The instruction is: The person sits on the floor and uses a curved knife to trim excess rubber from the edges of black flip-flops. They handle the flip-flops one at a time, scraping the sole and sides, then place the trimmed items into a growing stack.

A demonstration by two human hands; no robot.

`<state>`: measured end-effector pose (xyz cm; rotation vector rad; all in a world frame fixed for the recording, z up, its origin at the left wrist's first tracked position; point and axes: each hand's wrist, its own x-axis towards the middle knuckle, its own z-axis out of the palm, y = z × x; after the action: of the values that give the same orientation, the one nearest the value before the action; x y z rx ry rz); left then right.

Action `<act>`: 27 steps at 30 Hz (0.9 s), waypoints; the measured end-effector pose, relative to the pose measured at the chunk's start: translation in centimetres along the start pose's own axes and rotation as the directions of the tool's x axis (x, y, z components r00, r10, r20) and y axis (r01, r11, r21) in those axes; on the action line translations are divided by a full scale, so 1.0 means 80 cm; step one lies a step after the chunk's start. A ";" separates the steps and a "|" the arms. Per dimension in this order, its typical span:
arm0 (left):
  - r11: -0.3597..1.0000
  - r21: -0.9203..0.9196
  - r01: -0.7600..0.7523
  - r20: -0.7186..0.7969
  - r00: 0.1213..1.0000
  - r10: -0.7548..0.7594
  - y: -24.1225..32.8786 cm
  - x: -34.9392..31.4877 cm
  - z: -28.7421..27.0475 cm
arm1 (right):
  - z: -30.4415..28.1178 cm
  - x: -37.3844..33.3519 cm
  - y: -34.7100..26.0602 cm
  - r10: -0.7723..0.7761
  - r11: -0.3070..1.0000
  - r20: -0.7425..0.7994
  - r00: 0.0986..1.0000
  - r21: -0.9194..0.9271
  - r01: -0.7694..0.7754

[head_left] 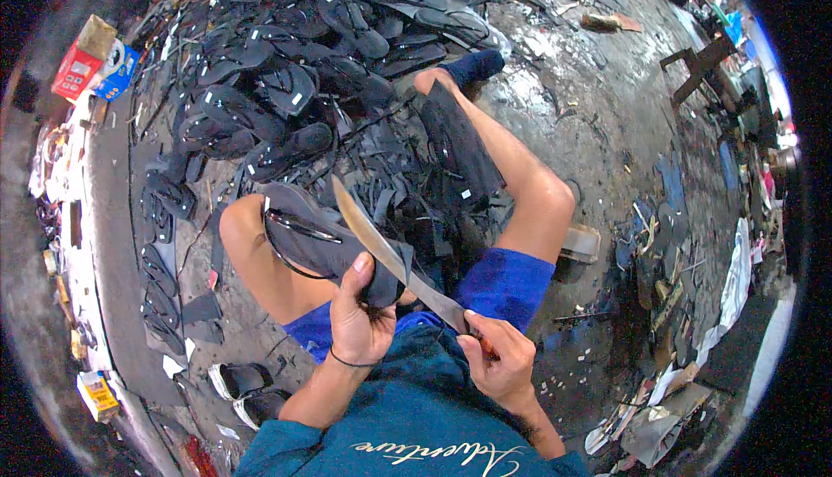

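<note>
My left hand point(360, 328) grips a black flip-flop point(305, 239) by one end, thumb on top. Its strap faces up over my left thigh. In my right hand point(501, 363) is the handle of a long knife point(379, 241) with a curved blade. That blade passes along the right edge of the flip-flop and looks very near or touching it; I cannot tell which. Another dark sandal-like piece point(461, 143) leans along my right shin. Black offcuts point(368, 161) lie on the floor between my legs.
A big heap of black flip-flops point(286, 87) spreads ahead and to the left. Red and blue boxes point(84, 65) stand at the far left. Black-and-white shoes point(243, 382) sit near my left elbow. A dark metal stand point(698, 70) is at the far right, with scraps point(667, 399) nearer.
</note>
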<state>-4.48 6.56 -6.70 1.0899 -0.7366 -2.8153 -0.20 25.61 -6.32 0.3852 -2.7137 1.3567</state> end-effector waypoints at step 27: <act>0.945 0.316 -0.090 -0.070 0.991 0.118 0.001 -0.004 -0.111 | 0.082 0.048 -0.017 0.160 0.930 0.228 0.960 0.291 -0.224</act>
<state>1.49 2.85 -12.17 1.1652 -1.2231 -2.6019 -3.30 18.90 -8.53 0.2954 -2.7524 1.9158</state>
